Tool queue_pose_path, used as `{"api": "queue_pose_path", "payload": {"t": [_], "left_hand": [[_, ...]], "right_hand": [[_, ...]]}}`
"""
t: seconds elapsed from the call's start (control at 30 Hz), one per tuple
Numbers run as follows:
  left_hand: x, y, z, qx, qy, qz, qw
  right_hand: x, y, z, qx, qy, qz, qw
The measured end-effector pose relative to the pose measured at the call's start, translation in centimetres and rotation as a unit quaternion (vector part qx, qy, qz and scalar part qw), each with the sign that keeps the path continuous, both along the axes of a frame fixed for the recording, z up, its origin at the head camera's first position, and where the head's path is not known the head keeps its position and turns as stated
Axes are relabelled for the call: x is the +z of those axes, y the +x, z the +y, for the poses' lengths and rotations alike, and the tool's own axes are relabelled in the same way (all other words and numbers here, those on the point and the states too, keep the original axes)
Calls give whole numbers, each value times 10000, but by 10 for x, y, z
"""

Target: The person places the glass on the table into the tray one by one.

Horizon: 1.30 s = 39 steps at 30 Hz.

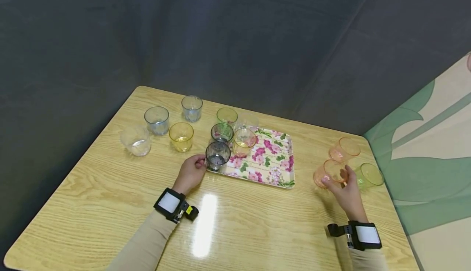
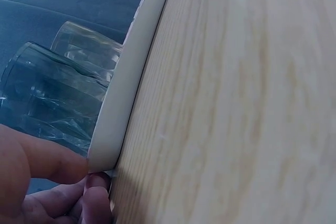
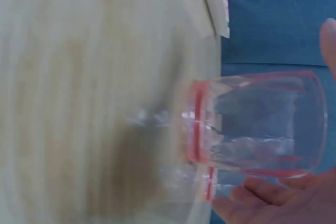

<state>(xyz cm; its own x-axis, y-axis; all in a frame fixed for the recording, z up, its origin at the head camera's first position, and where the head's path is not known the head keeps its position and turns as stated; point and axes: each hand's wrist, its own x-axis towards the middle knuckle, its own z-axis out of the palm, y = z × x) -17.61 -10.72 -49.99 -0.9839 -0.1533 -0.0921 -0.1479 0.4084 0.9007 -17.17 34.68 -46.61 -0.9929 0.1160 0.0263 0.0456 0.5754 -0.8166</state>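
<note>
My left hand point(image 1: 190, 173) pinches the near left corner of a floral tray point(image 1: 274, 162) between thumb and fingers; the grip shows closely in the left wrist view. A dark grey glass point(image 1: 218, 156) stands on the tray beside those fingers, with yellow point(image 1: 244, 142), dark green and light green glasses and a clear one near it. My right hand point(image 1: 346, 191) is spread around an orange-pink glass point(image 3: 257, 124) on the right of the table. In the right wrist view the thumb point(image 3: 329, 43) stands apart from the glass, and the fingers lie close along its other side.
Left of the tray stand a yellow glass point(image 1: 181, 138), two bluish glasses point(image 1: 157, 122) and a clear glass point(image 1: 137, 142). Another orange-pink glass point(image 1: 344, 149) and a yellow-green glass point(image 1: 369, 176) flank the right hand. Dark cloth point(image 1: 235, 38) hangs behind the wooden table point(image 1: 257, 222).
</note>
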Motion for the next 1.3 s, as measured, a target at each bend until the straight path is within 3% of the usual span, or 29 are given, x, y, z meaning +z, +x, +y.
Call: {"api": "queue_pose_path", "payload": {"t": [0.23,0.5,0.8,0.87,1.07,1.3], "left_hand": [[1,1,2,-10,9,4,10000],[-1,0,5,-68,-9,60,10000],[0,0,6,-89,-70,26,9999],[-1,-1,6,-68,-88,10,9999],[-2,-2,5,-59,-87,-43,9999],[-2,-1,1,-17,-32,-42,10000]], "right_hand": [[-10,1,0,-172,166,-48,9997],[-35,-2,18,-372,473,101,9981],[-7,3,-7,-219,314,344,9987],[6,5,-22,-166,265,378,9988],[23,5,-60,419,240,567,9972],[25,-2,-111,1244,-286,525,9904]]}}
